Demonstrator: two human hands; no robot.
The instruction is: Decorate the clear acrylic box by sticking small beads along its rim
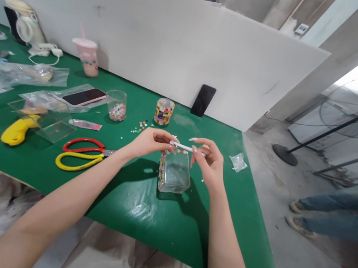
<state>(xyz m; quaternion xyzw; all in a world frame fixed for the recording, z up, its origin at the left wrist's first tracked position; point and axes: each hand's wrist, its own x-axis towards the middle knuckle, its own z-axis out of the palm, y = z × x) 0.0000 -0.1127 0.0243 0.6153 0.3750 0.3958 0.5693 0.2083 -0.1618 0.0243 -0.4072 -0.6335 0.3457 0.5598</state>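
Note:
A slim white stick [184,147] lies level between my two hands, above a clear square container [175,175]. My left hand [154,142] pinches its left end. My right hand [209,161] grips the other end between thumb and fingers. Small coloured mosaic tiles cover the container's left side, and a few show along its upper edge, partly hidden by my fingers. Behind my left hand, loose tiles [141,125] are scattered on the green table. A round jar ringed with coloured tiles [163,113] stands farther back.
Left of my hands lie red-and-yellow scissors [81,155], a small tube [86,125], a yellow-handled tool [17,131] and a phone [84,96]. A clear cup of tiles [117,108] and a pink tumbler [87,58] stand behind. Another phone [203,100] leans on the white partition [168,35].

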